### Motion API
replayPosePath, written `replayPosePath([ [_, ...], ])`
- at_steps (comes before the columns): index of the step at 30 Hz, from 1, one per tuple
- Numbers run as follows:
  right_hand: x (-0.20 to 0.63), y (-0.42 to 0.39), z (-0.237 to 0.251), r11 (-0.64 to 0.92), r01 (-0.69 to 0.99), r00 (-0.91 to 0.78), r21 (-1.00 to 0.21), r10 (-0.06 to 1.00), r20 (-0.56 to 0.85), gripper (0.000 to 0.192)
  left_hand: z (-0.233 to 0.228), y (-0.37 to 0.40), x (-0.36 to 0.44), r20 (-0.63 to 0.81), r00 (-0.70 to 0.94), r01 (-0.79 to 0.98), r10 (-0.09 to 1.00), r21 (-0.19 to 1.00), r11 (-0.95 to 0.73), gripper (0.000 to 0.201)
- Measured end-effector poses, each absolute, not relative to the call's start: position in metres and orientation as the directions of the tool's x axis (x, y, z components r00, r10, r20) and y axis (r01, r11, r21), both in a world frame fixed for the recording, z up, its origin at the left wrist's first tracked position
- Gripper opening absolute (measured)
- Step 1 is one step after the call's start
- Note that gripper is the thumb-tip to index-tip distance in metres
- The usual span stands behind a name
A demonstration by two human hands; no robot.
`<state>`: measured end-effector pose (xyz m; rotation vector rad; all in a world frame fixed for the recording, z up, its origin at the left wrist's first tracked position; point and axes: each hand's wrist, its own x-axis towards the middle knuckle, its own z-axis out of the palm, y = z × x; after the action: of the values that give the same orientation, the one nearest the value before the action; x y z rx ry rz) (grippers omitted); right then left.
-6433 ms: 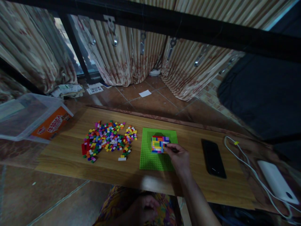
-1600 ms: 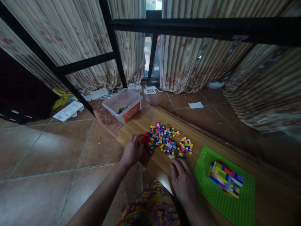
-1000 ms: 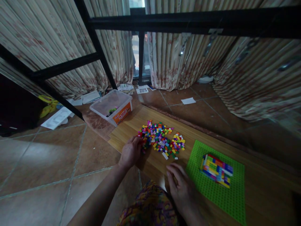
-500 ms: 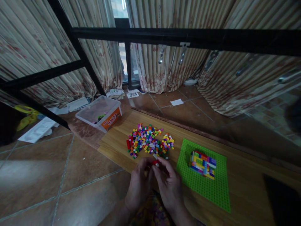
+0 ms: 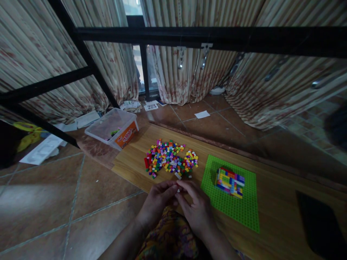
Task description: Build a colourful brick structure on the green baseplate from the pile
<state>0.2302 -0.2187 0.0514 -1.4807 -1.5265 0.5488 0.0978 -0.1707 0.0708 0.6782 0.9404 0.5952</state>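
At the near edge of the low wooden board (image 5: 260, 231), the left hand (image 5: 158, 200) and right hand (image 5: 196, 211) met fingertip to fingertip, pinching a tiny white brick (image 5: 178, 190). Just beyond lay the heap of loose multicoloured plastic bricks (image 5: 169, 160); right of it sat the green studded baseplate (image 5: 230, 204) bearing a colourful brick block (image 5: 230, 177).

Small white plastic brick (image 5: 178, 188): pinched between fingertips of both hands, mostly hidden, orientation unclear. Held over near edge of wooden board, at 6 o'clock from loose heap of multicoloured small plastic bricks (image 5: 170, 162), close to it, not touching.
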Motion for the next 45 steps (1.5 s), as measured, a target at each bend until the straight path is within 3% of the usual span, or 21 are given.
replayPosePath([
  [6, 0.230, -0.221, 0.051, 0.254, 0.489, 0.128, -0.834, 0.925, 0.357, 0.021, 0.075, -0.171, 0.093, -0.635, 0.506, -0.202, 0.584, 0.571, 0.796, 0.028],
  [12, 0.231, -0.222, 0.048, 0.287, 0.308, 0.127, -0.907, 0.932, 0.338, 0.014, 0.074, -0.169, 0.087, -0.640, 0.502, -0.170, 0.582, 0.587, 0.792, 0.028],
  [20, 0.238, -0.217, 0.040, 0.264, 0.251, 0.074, -0.931, 0.954, 0.291, 0.011, 0.066, -0.162, 0.081, -0.649, 0.533, -0.110, 0.543, 0.583, 0.805, 0.023],
  [26, 0.237, -0.208, 0.030, 0.164, 0.183, 0.211, -0.969, 0.957, 0.201, 0.012, 0.052, -0.160, 0.076, -0.627, 0.572, -0.258, 0.529, 0.474, 0.842, 0.021],
  [29, 0.234, -0.203, 0.017, 0.140, 0.332, 0.256, -0.933, 0.938, 0.233, 0.013, 0.043, -0.161, 0.070, -0.593, 0.594, -0.344, 0.544, 0.424, 0.838, 0.023],
  [35, 0.227, -0.190, 0.000, 0.138, 0.717, 0.075, -0.684, 0.959, 0.272, 0.024, 0.037, -0.158, 0.060, -0.581, 0.551, -0.403, 0.599, 0.444, 0.800, 0.025],
  [40, 0.222, -0.176, 0.002, 0.104, 0.807, 0.065, -0.581, 0.963, 0.263, 0.026, 0.038, -0.158, 0.062, -0.609, 0.499, -0.376, 0.616, 0.488, 0.787, 0.025],
  [45, 0.222, -0.178, 0.010, 0.075, 0.793, 0.112, -0.605, 0.958, 0.265, 0.031, 0.035, -0.158, 0.065, -0.634, 0.470, -0.298, 0.614, 0.540, 0.787, 0.025],
])
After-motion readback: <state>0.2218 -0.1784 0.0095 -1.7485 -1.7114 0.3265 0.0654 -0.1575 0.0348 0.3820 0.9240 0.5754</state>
